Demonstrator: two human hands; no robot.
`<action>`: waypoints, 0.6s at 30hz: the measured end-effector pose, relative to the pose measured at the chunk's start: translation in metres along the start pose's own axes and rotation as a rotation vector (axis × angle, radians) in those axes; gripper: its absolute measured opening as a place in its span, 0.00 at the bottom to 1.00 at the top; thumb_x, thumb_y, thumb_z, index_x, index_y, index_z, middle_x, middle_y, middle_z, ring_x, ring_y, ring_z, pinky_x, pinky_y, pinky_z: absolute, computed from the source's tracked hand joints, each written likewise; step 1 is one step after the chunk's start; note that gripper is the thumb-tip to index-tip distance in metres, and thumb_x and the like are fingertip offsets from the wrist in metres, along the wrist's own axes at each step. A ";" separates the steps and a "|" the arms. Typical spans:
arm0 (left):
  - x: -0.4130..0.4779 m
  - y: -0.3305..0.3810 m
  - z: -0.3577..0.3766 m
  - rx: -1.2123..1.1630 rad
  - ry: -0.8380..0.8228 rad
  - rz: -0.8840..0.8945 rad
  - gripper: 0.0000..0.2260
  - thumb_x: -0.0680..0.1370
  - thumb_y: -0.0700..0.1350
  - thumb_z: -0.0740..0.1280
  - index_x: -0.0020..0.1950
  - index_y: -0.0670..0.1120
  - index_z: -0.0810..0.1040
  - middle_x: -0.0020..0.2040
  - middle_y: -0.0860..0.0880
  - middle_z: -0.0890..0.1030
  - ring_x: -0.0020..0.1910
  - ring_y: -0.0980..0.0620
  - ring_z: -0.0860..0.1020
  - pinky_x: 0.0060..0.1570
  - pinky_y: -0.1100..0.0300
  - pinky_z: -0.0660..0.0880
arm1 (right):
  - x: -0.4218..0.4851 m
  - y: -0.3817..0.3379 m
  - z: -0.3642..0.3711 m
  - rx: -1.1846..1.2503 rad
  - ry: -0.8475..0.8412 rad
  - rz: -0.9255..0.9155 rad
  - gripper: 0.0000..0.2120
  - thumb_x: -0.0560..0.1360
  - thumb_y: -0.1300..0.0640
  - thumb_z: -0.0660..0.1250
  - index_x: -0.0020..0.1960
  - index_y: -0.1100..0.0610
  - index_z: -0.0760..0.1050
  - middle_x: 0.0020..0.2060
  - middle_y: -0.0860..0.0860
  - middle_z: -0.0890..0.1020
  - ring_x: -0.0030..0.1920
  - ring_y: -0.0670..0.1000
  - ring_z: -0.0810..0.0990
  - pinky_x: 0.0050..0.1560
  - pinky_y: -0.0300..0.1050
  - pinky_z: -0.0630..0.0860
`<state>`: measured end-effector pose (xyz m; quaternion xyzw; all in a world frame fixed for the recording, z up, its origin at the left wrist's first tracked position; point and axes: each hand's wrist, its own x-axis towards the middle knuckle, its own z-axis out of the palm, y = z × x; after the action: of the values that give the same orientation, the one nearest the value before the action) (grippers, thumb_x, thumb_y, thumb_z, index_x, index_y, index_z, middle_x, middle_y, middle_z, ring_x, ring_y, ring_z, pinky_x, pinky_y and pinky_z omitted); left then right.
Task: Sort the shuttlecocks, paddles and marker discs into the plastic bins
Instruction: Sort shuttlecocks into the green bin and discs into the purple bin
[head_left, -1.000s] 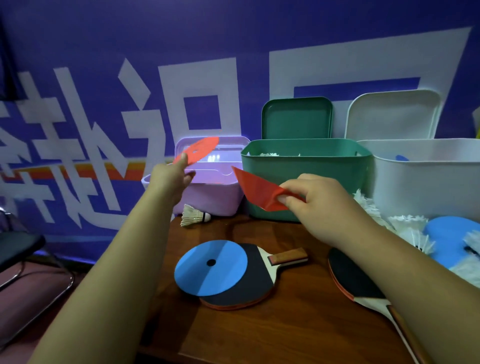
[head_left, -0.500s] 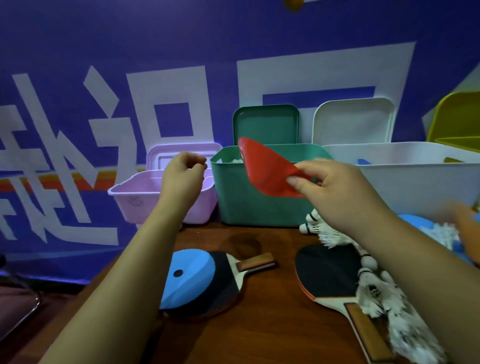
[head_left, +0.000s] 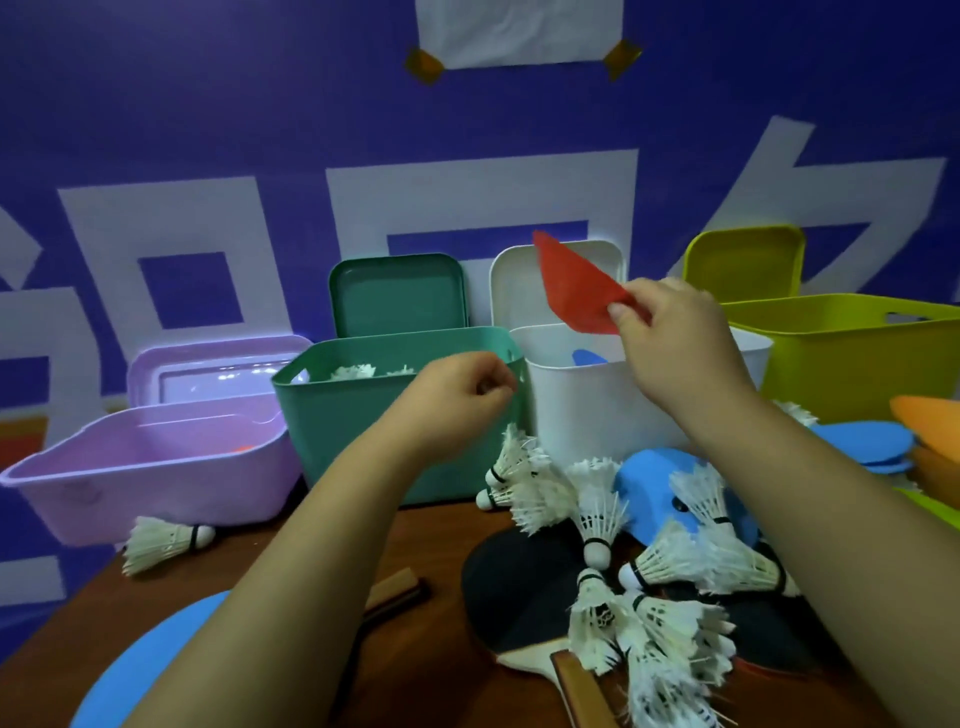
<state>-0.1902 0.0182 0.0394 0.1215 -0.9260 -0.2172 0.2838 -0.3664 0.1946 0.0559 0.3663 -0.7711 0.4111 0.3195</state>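
**Placing a marker disc.** The right hand pinches a bent red marker disc between thumb and fingers, directly above the open white bin, in which a blue disc already lies. The left hand hovers before the bin's left wall, fingers curled around nothing visible. For a clean drop, lower the disc below the bin's rim before parting the fingers. Otherwise the light, flexible sheet may drift onto the shuttlecocks on the desk in front of the bin.
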 end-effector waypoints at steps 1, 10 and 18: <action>0.005 0.004 0.003 0.039 -0.064 0.007 0.06 0.81 0.47 0.67 0.54 0.54 0.84 0.46 0.59 0.82 0.44 0.61 0.78 0.41 0.65 0.72 | 0.006 0.009 0.003 -0.109 -0.043 0.027 0.13 0.83 0.51 0.62 0.60 0.51 0.83 0.49 0.56 0.80 0.53 0.63 0.77 0.50 0.50 0.70; 0.008 0.014 0.020 0.141 -0.555 0.043 0.06 0.81 0.55 0.68 0.51 0.56 0.83 0.45 0.59 0.86 0.43 0.60 0.84 0.51 0.52 0.82 | -0.026 0.029 0.001 -0.106 -0.215 0.218 0.14 0.81 0.52 0.62 0.61 0.48 0.83 0.61 0.55 0.80 0.64 0.62 0.76 0.66 0.55 0.75; -0.019 0.049 0.031 0.162 -1.092 0.019 0.20 0.76 0.63 0.73 0.60 0.50 0.81 0.47 0.55 0.86 0.48 0.55 0.85 0.52 0.53 0.81 | -0.099 -0.002 -0.033 0.131 -0.259 0.174 0.09 0.81 0.50 0.66 0.50 0.44 0.86 0.47 0.39 0.84 0.47 0.40 0.79 0.49 0.39 0.72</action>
<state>-0.1975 0.0782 0.0307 0.0041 -0.9535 -0.1743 -0.2458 -0.3064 0.2523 -0.0064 0.3683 -0.8061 0.4360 0.1562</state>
